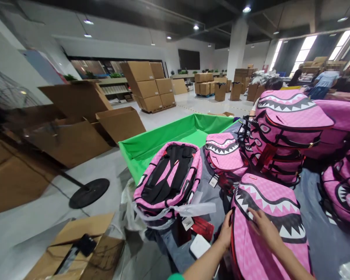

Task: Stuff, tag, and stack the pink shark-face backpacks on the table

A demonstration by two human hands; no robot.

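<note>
**Pink shark backpack (pixel 268 194) being handled at the tabletop (pixel 329 241)**

At far left, an open cardboard box (pixel 76 249) is being kept on the floor, with a black cable (pixel 67 258) lying across it. Beyond the tabletop, a green-lined bin (pixel 175 130) is being left standing. A strapped backpack (pixel 166 182) is being shown back-up, its black straps uppermost and a clear plastic bag (pixel 189 210) trailing from it. A red tag (pixel 202 228) and a white card (pixel 200 245) are being left just beside it.

The pink shark backpack is being touched at the near edge of the tabletop. Its left edge is being met by the left hand (pixel 225 229), though whether that hand is closing on it cannot be told. The right hand (pixel 264 227) is being held open, spread across the printed teeth without gripping.

The backpack is judged to be light, soft and padded, so it would likely be best taken by its sides or a top handle. At right, a stack of shark backpacks (pixel 280 136) is being kept piled.
</note>
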